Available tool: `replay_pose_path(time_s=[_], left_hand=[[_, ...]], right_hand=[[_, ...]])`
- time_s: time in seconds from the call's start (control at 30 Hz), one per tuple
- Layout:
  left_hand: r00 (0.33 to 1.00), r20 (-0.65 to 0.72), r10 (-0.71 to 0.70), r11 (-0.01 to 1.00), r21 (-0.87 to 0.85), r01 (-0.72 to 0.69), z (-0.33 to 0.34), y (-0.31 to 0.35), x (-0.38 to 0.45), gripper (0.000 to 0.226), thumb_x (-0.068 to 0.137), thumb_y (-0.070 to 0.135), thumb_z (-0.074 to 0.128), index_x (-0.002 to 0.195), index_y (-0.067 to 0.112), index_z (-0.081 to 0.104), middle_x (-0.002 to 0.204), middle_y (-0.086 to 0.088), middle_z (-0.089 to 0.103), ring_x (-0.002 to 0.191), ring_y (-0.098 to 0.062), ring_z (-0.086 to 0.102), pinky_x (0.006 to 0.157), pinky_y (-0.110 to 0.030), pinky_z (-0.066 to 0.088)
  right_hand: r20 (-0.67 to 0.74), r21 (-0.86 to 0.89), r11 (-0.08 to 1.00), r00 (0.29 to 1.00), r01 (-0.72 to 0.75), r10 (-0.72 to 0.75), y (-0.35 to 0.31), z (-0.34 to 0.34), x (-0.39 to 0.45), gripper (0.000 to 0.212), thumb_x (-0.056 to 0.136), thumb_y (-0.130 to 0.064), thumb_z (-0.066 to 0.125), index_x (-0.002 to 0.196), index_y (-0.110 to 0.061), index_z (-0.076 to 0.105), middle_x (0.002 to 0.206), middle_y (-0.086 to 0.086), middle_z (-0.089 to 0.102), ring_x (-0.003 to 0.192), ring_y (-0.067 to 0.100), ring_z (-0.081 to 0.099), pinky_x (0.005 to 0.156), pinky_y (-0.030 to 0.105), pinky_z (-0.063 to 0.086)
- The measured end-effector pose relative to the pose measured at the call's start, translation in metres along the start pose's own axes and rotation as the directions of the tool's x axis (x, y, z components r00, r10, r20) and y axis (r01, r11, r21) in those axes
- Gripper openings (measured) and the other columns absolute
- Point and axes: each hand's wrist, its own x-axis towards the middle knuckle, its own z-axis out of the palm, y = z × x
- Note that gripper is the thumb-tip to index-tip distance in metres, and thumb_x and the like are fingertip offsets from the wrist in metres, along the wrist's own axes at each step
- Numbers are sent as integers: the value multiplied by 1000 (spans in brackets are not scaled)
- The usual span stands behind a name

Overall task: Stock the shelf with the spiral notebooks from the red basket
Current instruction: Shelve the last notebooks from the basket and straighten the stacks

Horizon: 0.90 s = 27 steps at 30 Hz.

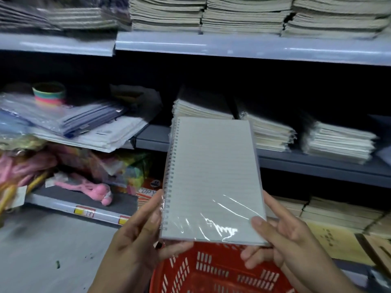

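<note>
A plastic-wrapped spiral notebook with lined grey pages and its coil on the left is held upright in front of the shelves. My left hand grips its lower left edge by the coil, and my right hand grips its lower right corner, thumb on the cover. The red basket sits directly below the notebook, and its visible inside looks empty. Behind the notebook, the middle shelf holds stacks of wrapped notebooks.
The upper shelf carries tall piles of exercise books. Loose plastic folders and a striped cup lie at the left, pink toys below them. Brown books fill the bottom right. Grey floor lies at the lower left.
</note>
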Motion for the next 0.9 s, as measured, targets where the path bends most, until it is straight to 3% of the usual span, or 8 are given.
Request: replay_pose_path(time_s=[0.23,0.4,0.5,0.67,0.77,0.83,0.9], left_hand=[[998,-24,63,998,30,-62,0,4,40,44,86,10,49,128,14,63,123,-9,73,101,-31,74,66,-51,62],[985,104,141,973,170,-157,13,43,87,45,96,17,45,141,22,53,127,-4,71,107,-33,72,73,-41,64],[982,97,160,972,158,-174,26,65,129,42,105,15,39,145,21,49,130,-3,69,113,-29,70,74,-38,63],[981,0,196,978,78,-195,50,86,191,35,106,12,41,139,7,52,121,-9,72,104,-22,74,68,-33,63],[972,-82,220,974,74,-214,62,86,209,33,106,13,45,137,2,54,109,-8,73,90,-19,77,67,-28,62],[961,-123,247,969,62,-241,67,85,213,32,105,14,49,135,3,56,108,-5,71,86,-17,77,72,-29,62],[952,-100,289,951,146,-273,68,82,212,35,101,15,57,136,5,55,114,-8,70,88,-17,77,80,-30,62]], right_hand=[[36,30,1000,999,-3,2,-4,0,41,64,84,-6,60,143,-29,50,101,29,74,54,40,67,46,36,58],[87,18,998,994,57,-59,-37,6,94,59,92,-9,57,145,-33,47,106,22,75,59,31,71,53,31,60],[88,80,995,994,61,-68,-57,11,133,54,98,-7,54,147,-29,47,110,15,76,62,28,72,55,26,60],[23,213,977,1000,-18,14,-78,24,190,35,101,-3,52,134,-7,58,119,12,72,63,21,73,52,21,58],[-79,336,941,995,-29,59,-84,32,210,11,100,-1,54,109,-1,60,99,13,71,66,22,73,50,22,58],[-133,358,933,991,41,8,-85,35,213,8,98,-4,60,104,2,59,97,12,68,70,22,76,61,25,63],[-184,283,950,980,131,-81,-80,34,210,34,94,-8,68,122,3,54,110,10,65,80,24,78,86,35,62]])
